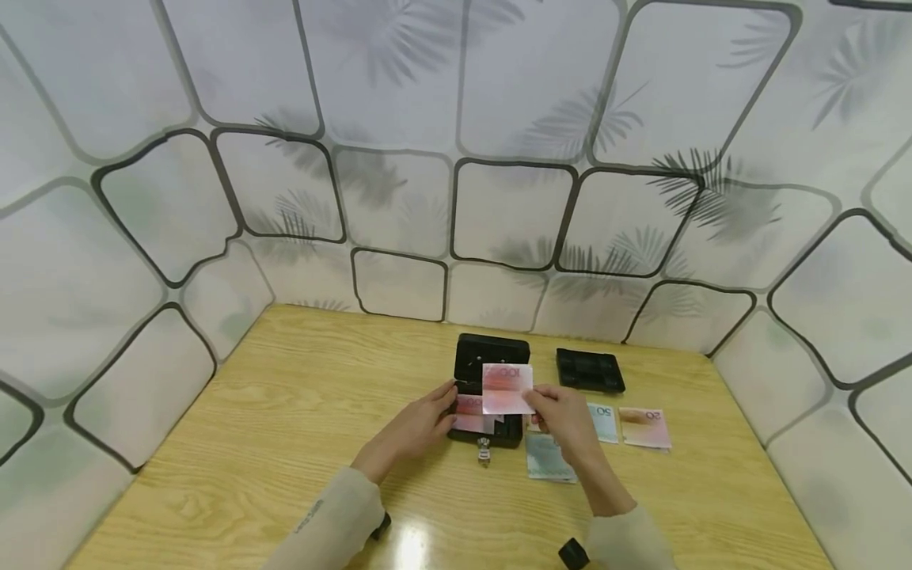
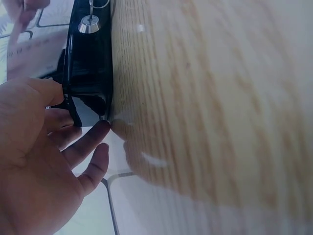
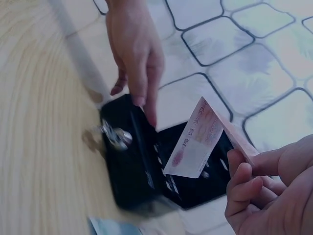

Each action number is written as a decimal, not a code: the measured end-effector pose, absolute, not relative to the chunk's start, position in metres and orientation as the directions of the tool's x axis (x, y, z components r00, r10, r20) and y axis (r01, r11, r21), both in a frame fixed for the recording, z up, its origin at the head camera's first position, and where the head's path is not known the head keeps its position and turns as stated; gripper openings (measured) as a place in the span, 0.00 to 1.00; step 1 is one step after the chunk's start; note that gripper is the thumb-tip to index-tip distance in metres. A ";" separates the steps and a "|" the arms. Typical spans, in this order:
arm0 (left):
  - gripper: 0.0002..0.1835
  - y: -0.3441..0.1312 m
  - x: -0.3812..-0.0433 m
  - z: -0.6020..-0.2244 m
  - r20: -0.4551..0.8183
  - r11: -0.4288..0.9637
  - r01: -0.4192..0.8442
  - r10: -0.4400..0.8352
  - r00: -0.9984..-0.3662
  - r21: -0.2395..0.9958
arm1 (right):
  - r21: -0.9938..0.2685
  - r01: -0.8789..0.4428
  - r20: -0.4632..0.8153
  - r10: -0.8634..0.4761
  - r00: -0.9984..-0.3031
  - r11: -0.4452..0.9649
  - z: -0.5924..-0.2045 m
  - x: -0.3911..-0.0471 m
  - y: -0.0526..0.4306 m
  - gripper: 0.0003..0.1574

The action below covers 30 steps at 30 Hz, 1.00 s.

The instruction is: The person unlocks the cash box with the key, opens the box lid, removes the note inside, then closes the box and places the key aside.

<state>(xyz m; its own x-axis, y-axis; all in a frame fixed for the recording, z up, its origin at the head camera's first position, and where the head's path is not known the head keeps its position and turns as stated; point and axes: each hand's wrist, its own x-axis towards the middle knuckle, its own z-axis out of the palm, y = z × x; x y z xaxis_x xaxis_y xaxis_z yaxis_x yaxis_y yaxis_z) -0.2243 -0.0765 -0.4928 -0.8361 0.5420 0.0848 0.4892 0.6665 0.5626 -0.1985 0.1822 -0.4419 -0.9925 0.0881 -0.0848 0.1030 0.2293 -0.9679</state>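
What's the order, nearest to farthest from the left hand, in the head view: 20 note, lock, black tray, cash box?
1. Cash box: touched by the left hand.
2. Lock: box's front.
3. Black tray: right of the box.
4. 20 note: farther right.

Quantities: one black cash box (image 3: 128, 169), one lock (image 2: 89, 25), one black tray (image 1: 590, 370), one counter (image 1: 299, 396), two hands (left hand (image 1: 423, 421), right hand (image 1: 566, 416)). Banknotes: one held pink note (image 1: 507, 392), one boxed pink note (image 1: 472, 415), and three plainly visible lots on the counter: one 50 lot (image 1: 605, 423), one 20 lot (image 1: 644, 429), one green lot (image 1: 547, 457). Sheets per lot cannot be counted.
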 end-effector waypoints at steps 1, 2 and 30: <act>0.29 -0.076 -0.224 -0.493 0.087 0.666 0.490 0.541 -0.836 0.563 | -0.965 0.102 -0.082 0.091 -0.992 0.241 -0.440 -0.197 0.187 0.14; 0.29 -0.077 -0.224 -0.492 0.089 0.666 0.489 0.539 -0.837 0.563 | -0.962 0.106 -0.084 0.097 -0.992 0.252 -0.437 -0.194 0.192 0.14; 0.29 -0.077 -0.227 -0.498 0.097 0.684 0.518 0.553 -0.827 0.514 | -0.738 0.317 -0.244 0.202 -0.948 0.595 -0.430 -0.133 0.348 0.19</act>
